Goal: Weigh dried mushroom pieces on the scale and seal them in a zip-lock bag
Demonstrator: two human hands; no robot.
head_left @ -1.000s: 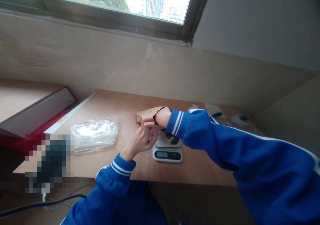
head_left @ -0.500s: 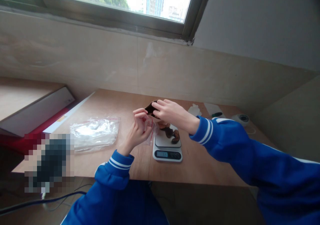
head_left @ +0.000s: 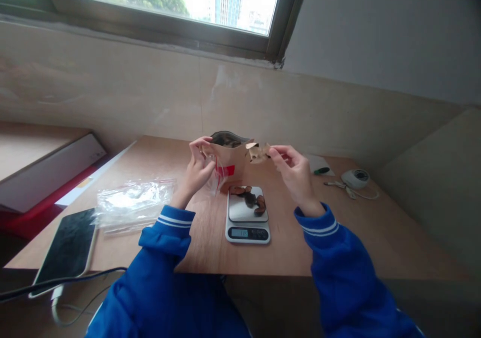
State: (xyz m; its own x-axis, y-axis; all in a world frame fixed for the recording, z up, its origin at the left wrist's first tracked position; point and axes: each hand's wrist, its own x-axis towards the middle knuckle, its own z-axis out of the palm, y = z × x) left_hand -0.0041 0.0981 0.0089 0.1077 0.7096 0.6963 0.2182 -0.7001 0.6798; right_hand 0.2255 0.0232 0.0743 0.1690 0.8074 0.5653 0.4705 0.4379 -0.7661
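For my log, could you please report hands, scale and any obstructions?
Left hand gripping open paper bag. Right hand pinching tan piece. Brown pieces on scale. Clear bag partly covering paper bag's front.

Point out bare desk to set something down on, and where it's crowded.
Bare desk shows between the clear plastic bags and the scale, and right of the right sleeve, in front of the white domed device. It's crowded behind the scale, with the left hand at the paper bag, and at left, where the phone lies by the plastic bags.
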